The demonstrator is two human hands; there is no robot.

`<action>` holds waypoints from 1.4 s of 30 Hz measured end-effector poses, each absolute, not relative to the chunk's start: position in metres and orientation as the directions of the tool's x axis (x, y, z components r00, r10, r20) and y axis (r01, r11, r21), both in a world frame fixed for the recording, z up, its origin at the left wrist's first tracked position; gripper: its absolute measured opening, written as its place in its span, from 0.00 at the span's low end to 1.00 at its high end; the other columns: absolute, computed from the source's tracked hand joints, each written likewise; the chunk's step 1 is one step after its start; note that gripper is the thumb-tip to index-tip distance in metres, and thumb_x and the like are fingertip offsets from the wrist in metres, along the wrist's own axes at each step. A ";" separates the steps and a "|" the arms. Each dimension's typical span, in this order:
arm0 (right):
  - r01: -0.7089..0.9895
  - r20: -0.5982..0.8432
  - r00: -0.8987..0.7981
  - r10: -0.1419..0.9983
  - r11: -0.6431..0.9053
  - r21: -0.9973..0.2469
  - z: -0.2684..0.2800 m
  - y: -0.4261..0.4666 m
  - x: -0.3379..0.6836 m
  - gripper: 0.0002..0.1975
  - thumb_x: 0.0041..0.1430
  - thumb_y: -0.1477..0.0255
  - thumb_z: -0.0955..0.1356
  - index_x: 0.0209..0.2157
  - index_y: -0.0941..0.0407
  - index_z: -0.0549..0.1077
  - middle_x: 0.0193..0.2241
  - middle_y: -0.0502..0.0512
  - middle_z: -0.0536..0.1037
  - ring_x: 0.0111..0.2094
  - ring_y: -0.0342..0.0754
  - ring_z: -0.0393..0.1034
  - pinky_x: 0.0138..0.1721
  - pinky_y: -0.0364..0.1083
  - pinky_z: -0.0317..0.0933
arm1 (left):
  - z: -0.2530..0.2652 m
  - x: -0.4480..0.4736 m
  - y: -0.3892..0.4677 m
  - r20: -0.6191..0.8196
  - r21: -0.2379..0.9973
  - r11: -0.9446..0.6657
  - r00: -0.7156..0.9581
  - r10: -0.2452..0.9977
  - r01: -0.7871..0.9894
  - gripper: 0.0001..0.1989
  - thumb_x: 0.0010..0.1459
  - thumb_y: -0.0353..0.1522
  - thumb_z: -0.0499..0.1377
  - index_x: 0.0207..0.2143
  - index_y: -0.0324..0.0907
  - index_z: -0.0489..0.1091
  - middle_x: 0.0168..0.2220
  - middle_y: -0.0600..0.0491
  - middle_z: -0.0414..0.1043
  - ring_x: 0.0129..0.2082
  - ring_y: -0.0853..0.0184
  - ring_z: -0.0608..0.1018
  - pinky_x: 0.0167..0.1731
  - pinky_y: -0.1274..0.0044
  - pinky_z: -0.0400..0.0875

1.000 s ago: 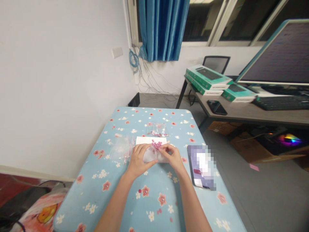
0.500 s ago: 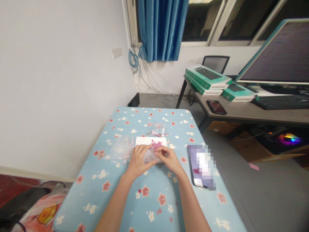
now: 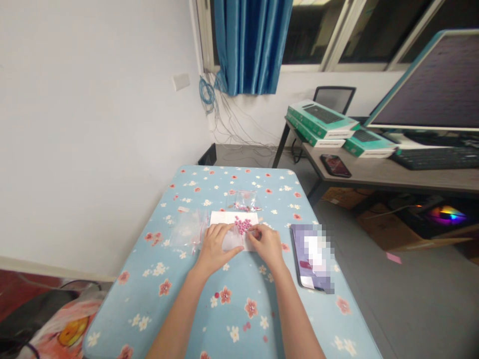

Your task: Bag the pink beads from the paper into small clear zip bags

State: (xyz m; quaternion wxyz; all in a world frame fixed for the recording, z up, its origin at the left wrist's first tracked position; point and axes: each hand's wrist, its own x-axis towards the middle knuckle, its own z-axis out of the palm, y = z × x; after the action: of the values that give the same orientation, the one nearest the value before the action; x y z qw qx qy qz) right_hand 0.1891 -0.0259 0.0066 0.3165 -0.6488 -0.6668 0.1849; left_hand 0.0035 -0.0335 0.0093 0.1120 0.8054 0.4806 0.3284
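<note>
Several small pink-purple beads (image 3: 243, 224) lie in a loose cluster on a white sheet (image 3: 222, 216). My left hand (image 3: 217, 248) rests over the sheet's left side, thumb and fingers around a small clear plastic bag (image 3: 231, 240) whose mouth faces the beads. At the right edge of the cluster is my right hand (image 3: 266, 244), its thumb and forefinger pinched together; whatever is between them is too small to make out. Left of the sheet lies a flat clear plastic bag (image 3: 186, 229). Behind it, another clear bag (image 3: 245, 200) holds small coloured pieces.
A tablet-like device (image 3: 310, 259), its screen blurred, lies by the right edge of the flowered table (image 3: 194, 309). On the desk to the right are green keyboard boxes (image 3: 322, 117), a phone (image 3: 336, 165), a keyboard (image 3: 441, 157) and a monitor (image 3: 430, 85). A wall stands at left.
My right hand has moved slightly right, away from the bag's mouth to the beads' right edge. My left hand stays in place with the bag.
</note>
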 end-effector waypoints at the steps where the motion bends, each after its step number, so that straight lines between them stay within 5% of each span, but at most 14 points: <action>1: 0.764 0.184 0.039 0.982 0.089 -0.639 0.008 -0.026 0.188 0.09 0.53 0.68 0.64 0.30 0.55 0.75 0.22 0.49 0.73 0.26 0.44 0.65 0.32 0.43 0.51 | 0.009 0.004 -0.034 0.419 0.497 -0.511 0.322 0.849 0.702 0.27 0.49 0.40 0.63 0.51 0.44 0.62 0.46 0.50 0.69 0.46 0.59 0.68 0.47 0.66 0.62; 14: 0.772 0.188 0.041 0.981 0.088 -0.629 0.008 -0.027 0.184 0.08 0.53 0.70 0.64 0.28 0.55 0.75 0.23 0.51 0.73 0.28 0.45 0.65 0.34 0.44 0.51 | 0.009 0.004 -0.033 0.398 0.508 -0.501 0.325 0.858 0.701 0.27 0.49 0.41 0.63 0.51 0.45 0.62 0.45 0.50 0.69 0.46 0.59 0.68 0.47 0.66 0.62; 22: 0.418 0.159 0.048 0.986 0.125 -0.900 0.004 -0.024 0.186 0.10 0.51 0.65 0.67 0.30 0.58 0.75 0.19 0.49 0.69 0.22 0.42 0.58 0.26 0.42 0.52 | 0.009 0.004 -0.033 0.390 0.504 -0.490 0.319 0.864 0.712 0.27 0.49 0.42 0.62 0.51 0.44 0.62 0.46 0.50 0.69 0.47 0.59 0.68 0.47 0.66 0.63; 28: 0.238 0.134 -0.091 0.987 0.152 -0.959 0.009 -0.027 0.180 0.09 0.50 0.66 0.68 0.29 0.58 0.75 0.19 0.47 0.66 0.21 0.41 0.56 0.24 0.41 0.51 | 0.010 0.004 -0.033 0.376 0.511 -0.485 0.323 0.869 0.710 0.27 0.50 0.43 0.62 0.50 0.43 0.62 0.46 0.49 0.69 0.46 0.59 0.68 0.46 0.66 0.62; 42: 0.316 0.159 -0.057 0.986 0.169 -0.933 0.007 -0.026 0.181 0.09 0.51 0.67 0.67 0.30 0.57 0.75 0.20 0.48 0.69 0.22 0.42 0.59 0.26 0.42 0.53 | 0.009 0.004 -0.033 0.399 0.508 -0.496 0.317 0.860 0.705 0.28 0.49 0.43 0.62 0.51 0.45 0.63 0.45 0.49 0.69 0.46 0.58 0.69 0.46 0.66 0.63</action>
State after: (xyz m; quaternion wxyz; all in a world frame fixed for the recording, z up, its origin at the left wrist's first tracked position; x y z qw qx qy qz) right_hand 0.1811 -0.0262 0.0069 0.4445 -0.5232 -0.6221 0.3763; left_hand 0.0044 -0.0335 0.0091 0.1207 0.8025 0.4875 0.3220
